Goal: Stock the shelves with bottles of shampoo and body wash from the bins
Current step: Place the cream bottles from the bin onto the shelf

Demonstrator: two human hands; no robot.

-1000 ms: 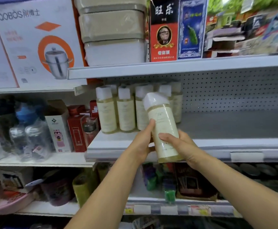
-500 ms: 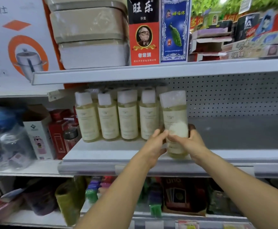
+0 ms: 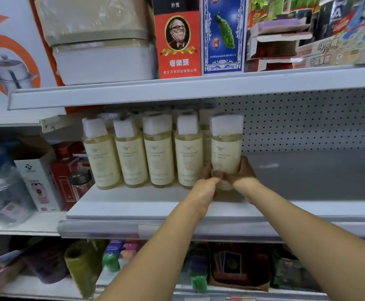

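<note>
Five clear bottles [image 3: 158, 153] form the front row on the grey middle shelf [image 3: 155, 205], each capped in white, labelled in cream and filled nearly to the shoulder with pale yellow liquid; more stand behind. Both hands grip the rightmost bottle [image 3: 226, 153] low down, upright and just beside its neighbour. The left hand [image 3: 206, 184] lays its thumb across the front, and the right hand [image 3: 243, 175] curls its fingers round the far side. Whether its base rests on the shelf cannot be told.

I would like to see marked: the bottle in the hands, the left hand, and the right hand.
held bottle [image 3: 225, 153]: head view, on its front label.
left hand [image 3: 205, 187]: head view, back of the hand.
right hand [image 3: 243, 175]: head view, back of the hand.
</note>
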